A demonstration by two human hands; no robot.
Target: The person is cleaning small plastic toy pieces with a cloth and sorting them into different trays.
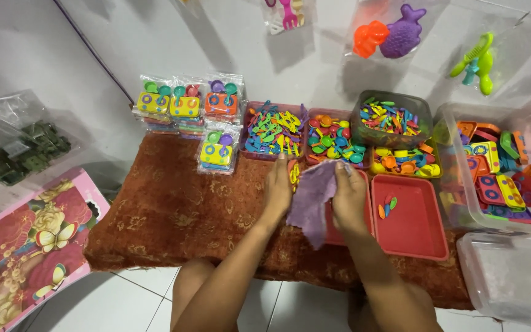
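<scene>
**Both hands on a purple cloth over a red tray**

Left hand grips the purple cloth and a small yellow toy piece. Right hand clutches the cloth's other edge, above a red tray. Beside it, a second red tray holds loose pieces. Beyond: tubs of coloured toy utensils, bagged toy stoves.

A crumpled purple cloth hangs in soft folds over the near-left edge of a red tray, its lower corner drooping toward six o'clock. A small yellow toy piece sits at the cloth's ten o'clock, partly hidden.
</scene>
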